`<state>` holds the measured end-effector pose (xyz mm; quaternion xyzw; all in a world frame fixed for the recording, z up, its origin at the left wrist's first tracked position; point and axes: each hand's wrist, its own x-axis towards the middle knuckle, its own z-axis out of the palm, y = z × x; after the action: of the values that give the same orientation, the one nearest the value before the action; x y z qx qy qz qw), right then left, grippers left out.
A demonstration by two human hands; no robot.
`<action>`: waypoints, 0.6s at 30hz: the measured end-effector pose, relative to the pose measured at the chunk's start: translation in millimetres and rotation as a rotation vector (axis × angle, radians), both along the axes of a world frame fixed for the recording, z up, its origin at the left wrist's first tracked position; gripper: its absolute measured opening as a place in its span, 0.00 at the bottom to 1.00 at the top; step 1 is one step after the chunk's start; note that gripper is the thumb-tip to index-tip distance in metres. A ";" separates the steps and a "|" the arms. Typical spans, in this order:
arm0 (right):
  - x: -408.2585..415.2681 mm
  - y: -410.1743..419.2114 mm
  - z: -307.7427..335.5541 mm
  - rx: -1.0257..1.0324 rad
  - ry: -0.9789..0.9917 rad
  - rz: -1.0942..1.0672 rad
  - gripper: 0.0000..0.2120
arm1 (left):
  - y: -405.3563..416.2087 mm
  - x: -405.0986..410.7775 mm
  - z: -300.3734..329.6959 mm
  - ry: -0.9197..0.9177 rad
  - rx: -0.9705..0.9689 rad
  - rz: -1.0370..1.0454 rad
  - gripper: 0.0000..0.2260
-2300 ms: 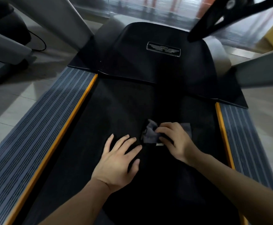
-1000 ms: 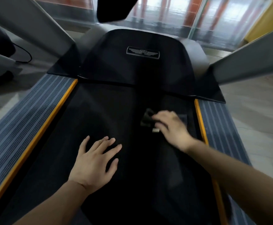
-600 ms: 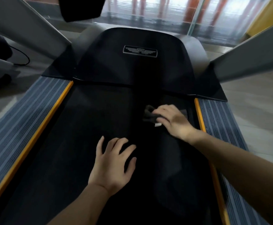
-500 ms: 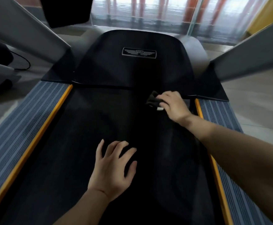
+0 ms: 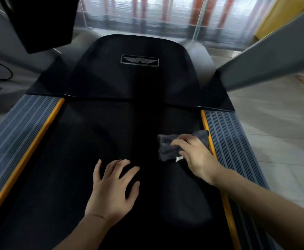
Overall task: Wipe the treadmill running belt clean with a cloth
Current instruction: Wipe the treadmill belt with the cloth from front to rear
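Left side rail [image 5: 16,130]: grey ribbed strip with an orange edge, outside the job, nothing on it.

Running belt [image 5: 86,141]: black, matte, filling the middle of the view. No dirt or wet track shows on it, so I cannot tell from its surface which parts have been wiped. My judgement: mid-task, with the left half and the near end most likely yet to do.

My left hand [image 5: 111,188]: flat on the belt near the centre, fingers [image 5: 124,167] spread and straight, holding nothing; it reads as a brace.

Cloth [image 5: 171,146]: grey, bunched, lying on the right part of the belt, its far corner reaching the orange edge of the right rail [image 5: 232,145]; a small white tag sticks out at its near side.

My right hand [image 5: 194,154]: on top of the cloth, fingers curled over it and pressing it to the belt.

Motor cover [image 5: 138,76]: black, badge on top, beyond the belt; not in the task.
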<state>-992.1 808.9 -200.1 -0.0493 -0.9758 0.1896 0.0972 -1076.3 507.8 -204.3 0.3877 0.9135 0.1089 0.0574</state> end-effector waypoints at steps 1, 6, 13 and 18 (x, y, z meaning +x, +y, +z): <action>-14.4 6.4 -4.4 0.026 0.005 -0.007 0.19 | 0.4 -0.4 0.0 0.002 0.001 0.005 0.22; -105.6 53.1 -9.4 0.068 0.086 -0.173 0.16 | -1.1 -0.6 -3.0 0.000 0.032 0.009 0.21; -107.0 58.4 3.2 -0.011 0.069 -0.184 0.16 | -0.6 -1.6 -1.4 0.018 0.042 0.001 0.22; -27.6 14.0 -0.1 -0.064 0.026 -0.137 0.17 | -1.7 0.8 0.4 0.016 0.050 -0.007 0.22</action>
<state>-1019.7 822.9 -200.3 -0.1164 -0.9623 0.2142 0.1207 -1075.5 506.0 -203.9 0.3930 0.9096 0.1282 0.0408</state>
